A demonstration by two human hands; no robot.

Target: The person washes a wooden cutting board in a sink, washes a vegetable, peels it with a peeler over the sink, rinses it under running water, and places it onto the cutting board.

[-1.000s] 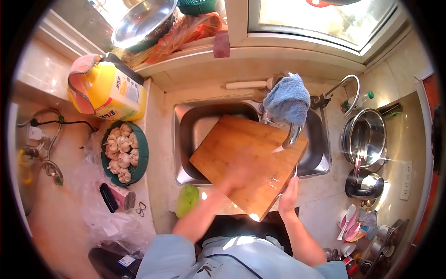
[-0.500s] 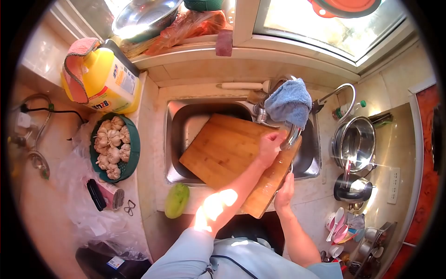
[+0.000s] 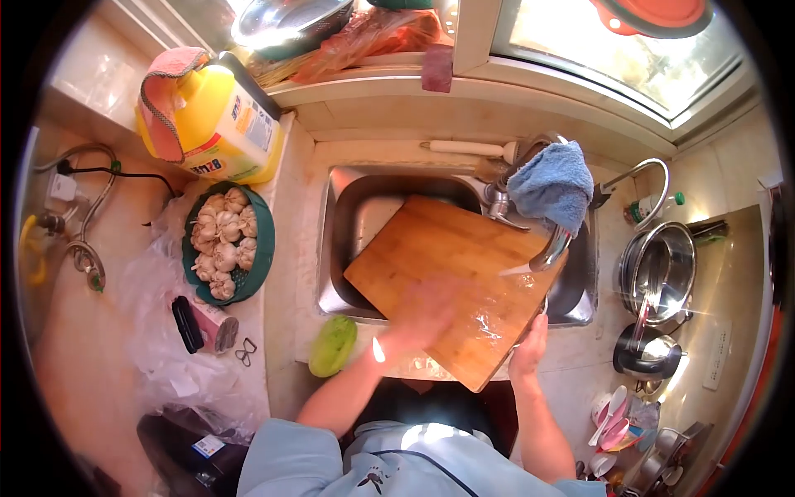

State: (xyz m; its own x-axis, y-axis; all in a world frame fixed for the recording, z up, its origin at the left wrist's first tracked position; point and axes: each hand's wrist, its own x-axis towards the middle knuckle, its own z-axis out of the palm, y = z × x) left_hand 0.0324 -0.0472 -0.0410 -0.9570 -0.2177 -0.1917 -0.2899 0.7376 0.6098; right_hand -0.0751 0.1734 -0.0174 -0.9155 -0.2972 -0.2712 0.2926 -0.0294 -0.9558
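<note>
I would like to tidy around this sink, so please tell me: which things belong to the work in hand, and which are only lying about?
Seemingly in use:
wooden board over the sink
left hand, blurred, over it
right hand at its edge
tap, running

Apparently lying about:
green vegetable
garlic bulbs in green basket
yellow container with pink cloth
kettle

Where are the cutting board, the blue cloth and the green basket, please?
Cutting board (image 3: pixel 465 255): head view, bare wooden face.
Blue cloth (image 3: pixel 552 184): head view, middle of its folds.
Green basket (image 3: pixel 264 248): head view, right-hand side wall.
</note>
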